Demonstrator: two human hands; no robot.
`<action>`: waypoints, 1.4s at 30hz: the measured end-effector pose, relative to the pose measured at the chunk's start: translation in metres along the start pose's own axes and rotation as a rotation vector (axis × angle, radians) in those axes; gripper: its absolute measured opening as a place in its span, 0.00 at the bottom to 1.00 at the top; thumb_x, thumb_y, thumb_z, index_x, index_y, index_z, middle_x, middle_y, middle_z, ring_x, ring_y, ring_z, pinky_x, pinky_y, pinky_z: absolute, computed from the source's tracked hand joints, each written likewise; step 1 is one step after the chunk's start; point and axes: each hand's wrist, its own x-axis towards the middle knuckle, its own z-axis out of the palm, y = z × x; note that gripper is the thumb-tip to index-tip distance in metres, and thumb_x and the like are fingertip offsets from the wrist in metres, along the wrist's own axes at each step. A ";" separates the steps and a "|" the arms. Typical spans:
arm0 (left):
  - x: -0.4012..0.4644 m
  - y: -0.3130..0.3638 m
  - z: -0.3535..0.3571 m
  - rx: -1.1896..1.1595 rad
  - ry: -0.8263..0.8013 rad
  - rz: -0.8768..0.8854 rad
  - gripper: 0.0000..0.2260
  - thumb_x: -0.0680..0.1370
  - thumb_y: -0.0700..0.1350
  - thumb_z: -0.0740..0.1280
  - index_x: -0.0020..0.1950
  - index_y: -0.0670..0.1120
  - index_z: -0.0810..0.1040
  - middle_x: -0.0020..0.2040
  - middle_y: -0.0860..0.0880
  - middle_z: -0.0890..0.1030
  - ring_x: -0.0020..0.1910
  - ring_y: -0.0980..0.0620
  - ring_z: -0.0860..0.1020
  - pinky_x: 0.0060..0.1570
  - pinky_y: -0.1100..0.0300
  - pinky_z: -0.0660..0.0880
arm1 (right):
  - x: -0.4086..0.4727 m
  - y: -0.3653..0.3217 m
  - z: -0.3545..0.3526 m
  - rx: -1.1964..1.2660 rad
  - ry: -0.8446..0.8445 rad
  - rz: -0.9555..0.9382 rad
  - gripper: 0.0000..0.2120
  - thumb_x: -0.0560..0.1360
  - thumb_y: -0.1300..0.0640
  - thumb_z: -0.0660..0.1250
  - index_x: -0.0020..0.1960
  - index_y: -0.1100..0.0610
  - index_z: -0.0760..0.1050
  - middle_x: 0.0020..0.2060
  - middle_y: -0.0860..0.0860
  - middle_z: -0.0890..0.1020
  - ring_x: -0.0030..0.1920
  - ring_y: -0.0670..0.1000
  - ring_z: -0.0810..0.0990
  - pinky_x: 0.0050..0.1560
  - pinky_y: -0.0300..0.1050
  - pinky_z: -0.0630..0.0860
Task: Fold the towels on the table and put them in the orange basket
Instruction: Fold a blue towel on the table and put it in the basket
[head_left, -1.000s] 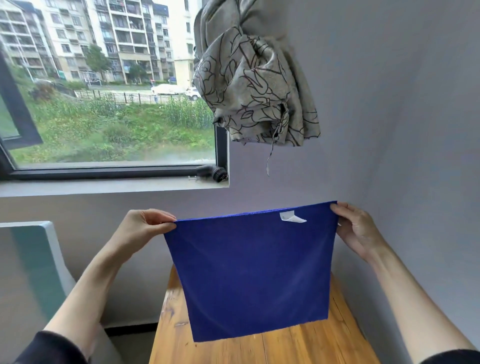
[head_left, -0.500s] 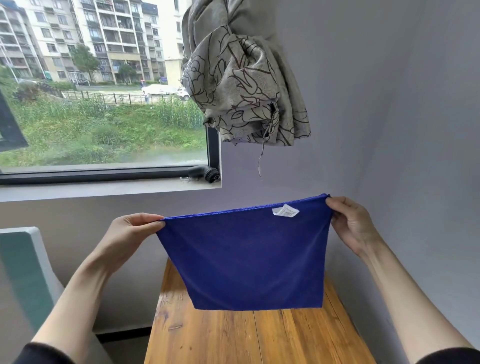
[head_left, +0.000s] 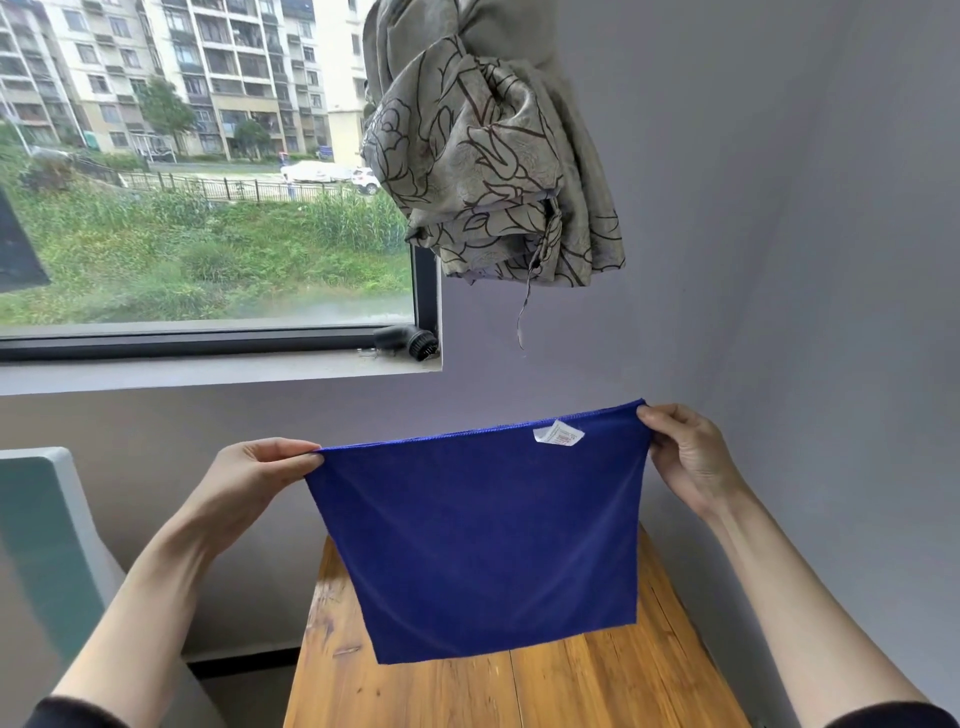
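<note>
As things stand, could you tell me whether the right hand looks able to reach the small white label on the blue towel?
Probably not without letting go: the right hand pinches the blue towel's top corner, though the white label lies close beside it, uncovered.

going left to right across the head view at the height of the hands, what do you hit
left hand pinching one top corner → blue towel hanging spread over the wooden table → white care label near its top edge → right hand pinching the other top corner
</note>
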 end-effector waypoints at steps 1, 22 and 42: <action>0.000 0.000 0.000 0.009 -0.001 0.000 0.04 0.71 0.33 0.70 0.42 0.39 0.83 0.43 0.40 0.84 0.46 0.45 0.80 0.54 0.54 0.74 | 0.001 0.001 -0.001 0.000 -0.003 0.004 0.08 0.73 0.68 0.65 0.37 0.60 0.74 0.29 0.50 0.80 0.33 0.45 0.78 0.36 0.34 0.76; 0.033 -0.023 0.015 0.844 0.025 0.061 0.09 0.73 0.36 0.65 0.40 0.49 0.81 0.37 0.52 0.80 0.39 0.55 0.76 0.38 0.63 0.68 | 0.035 0.043 -0.001 -0.888 0.009 0.016 0.07 0.74 0.68 0.65 0.47 0.61 0.80 0.39 0.52 0.80 0.38 0.46 0.76 0.39 0.31 0.72; 0.013 -0.073 0.039 0.246 0.135 0.232 0.09 0.75 0.30 0.64 0.48 0.40 0.81 0.43 0.48 0.82 0.39 0.64 0.79 0.43 0.74 0.73 | 0.026 0.085 -0.021 -0.718 0.130 -0.083 0.07 0.77 0.68 0.61 0.49 0.59 0.76 0.44 0.55 0.79 0.42 0.48 0.77 0.45 0.33 0.73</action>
